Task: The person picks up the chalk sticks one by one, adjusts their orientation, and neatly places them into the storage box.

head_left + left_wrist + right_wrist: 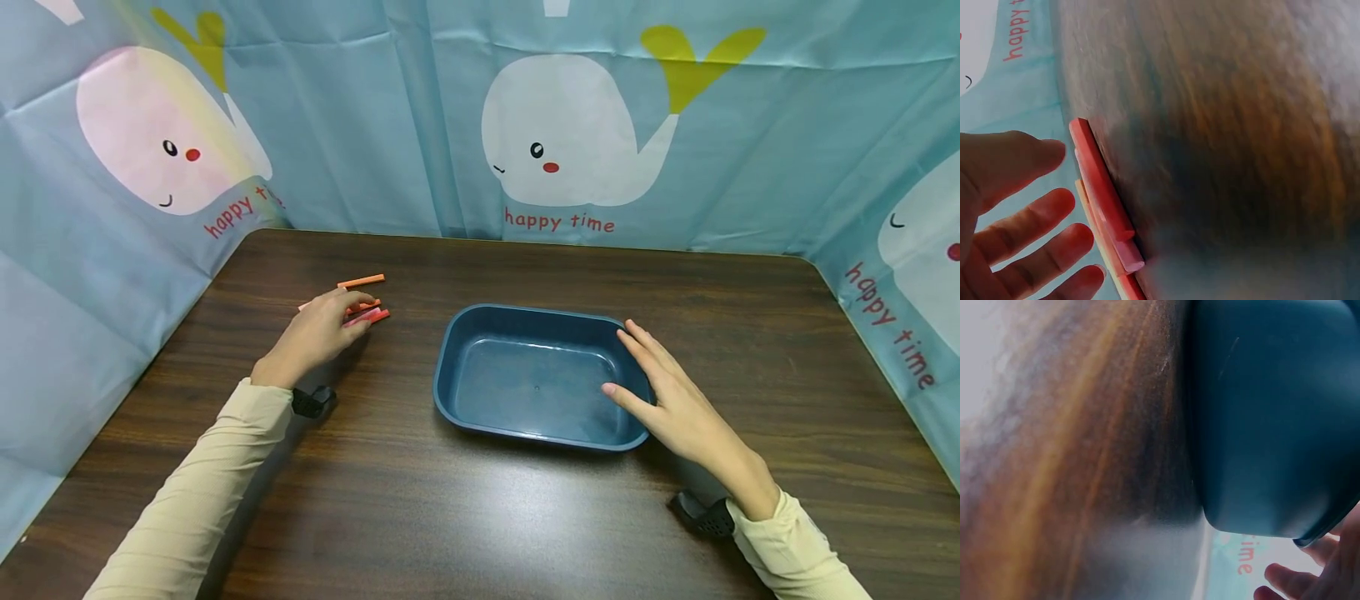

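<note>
1. Fingers of the left hand [318, 327] were bent and spread apart over a cluster of sticks [378, 317] on the left part of the table [420, 517]; whether the tips touched them, I could not tell.
2. Within the cluster, a red stick [1100, 178] lay against a pink stick [1130, 256], with orange and paler ones partly hidden beside them.
3. Beyond that hand, one orange stick [361, 281] lay by itself, just beside the others.
4. Near the middle of the table stood a blue tub [517, 432], upright, its smooth inner floor exposed and catching the light. All the visible sticks lay outside it, to its left.
5. Over the tub's right end was the right hand [675, 412], fingers extended along the rim and thumb well apart, reaching above the inside. Whether it touched the rim was unclear.
6. Behind the table hung a light blue cloth [420, 125] printed with white whales [570, 125].
</note>
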`<state>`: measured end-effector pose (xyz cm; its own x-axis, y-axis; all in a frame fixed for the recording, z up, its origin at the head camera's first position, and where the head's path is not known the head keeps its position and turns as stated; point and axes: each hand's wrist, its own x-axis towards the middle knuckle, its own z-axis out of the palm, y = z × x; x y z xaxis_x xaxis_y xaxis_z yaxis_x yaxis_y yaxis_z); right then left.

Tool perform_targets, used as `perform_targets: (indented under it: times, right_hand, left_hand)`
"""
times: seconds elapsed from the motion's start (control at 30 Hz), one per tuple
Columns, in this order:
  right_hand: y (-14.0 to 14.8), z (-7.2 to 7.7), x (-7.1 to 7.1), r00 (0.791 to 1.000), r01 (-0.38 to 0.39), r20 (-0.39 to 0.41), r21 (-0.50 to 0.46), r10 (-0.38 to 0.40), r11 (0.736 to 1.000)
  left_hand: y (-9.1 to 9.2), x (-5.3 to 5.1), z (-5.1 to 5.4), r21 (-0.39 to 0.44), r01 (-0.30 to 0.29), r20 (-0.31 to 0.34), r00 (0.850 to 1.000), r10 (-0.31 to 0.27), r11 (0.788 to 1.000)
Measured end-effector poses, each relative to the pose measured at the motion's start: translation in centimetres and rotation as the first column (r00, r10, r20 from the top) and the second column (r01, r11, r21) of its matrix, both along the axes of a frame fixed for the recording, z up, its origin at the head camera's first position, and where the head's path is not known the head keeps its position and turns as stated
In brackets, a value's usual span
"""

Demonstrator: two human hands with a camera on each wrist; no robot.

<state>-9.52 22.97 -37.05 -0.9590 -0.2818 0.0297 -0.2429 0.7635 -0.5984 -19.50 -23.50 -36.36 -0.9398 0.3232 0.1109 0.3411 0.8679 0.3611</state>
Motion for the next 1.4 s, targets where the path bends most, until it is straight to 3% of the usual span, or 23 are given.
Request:
perform_targets:
  times: [0.27, 0.6, 0.83, 1.17, 1.4]
  right_hand:
    - [0.1, -0.1, 0.1, 1.0, 0.0, -0.001, -0.011, 0.0, 1.0]
    - [0.2, -0.3, 0.0, 1.0, -0.004, -0.007, -0.032, 0.004, 0.999]
    - [0.2, -0.3, -0.1, 1.0, -0.006, -0.003, -0.042, 0.006, 0.999]
    - [0.1, -0.3, -0.2, 1.0, -0.015, -0.012, -0.055, 0.014, 0.998]
    - [0.2, -0.3, -0.1, 1.0, -0.012, -0.001, -0.058, 0.011, 0.998]
  left_hand:
    - [-0.5, -0.3, -0.3, -0.056, 0.009, 0.072, 0.997, -0.004, 0.998]
    - [-0.4, -0.5, -0.3, -0.06, 0.035, 0.125, 0.992, -0.027, 0.998]
    - [-0.1, -0.6, -0.3, -0.069, 0.054, 0.108, 0.993, -0.047, 0.996]
    - [0.2, -0.9, -0.5, -0.123, 0.033, 0.105, 0.994, -0.02, 0.992]
    - [0.5, -1.0, -0.2, -0.063, 0.046, 0.091, 0.995, -0.04, 0.997]
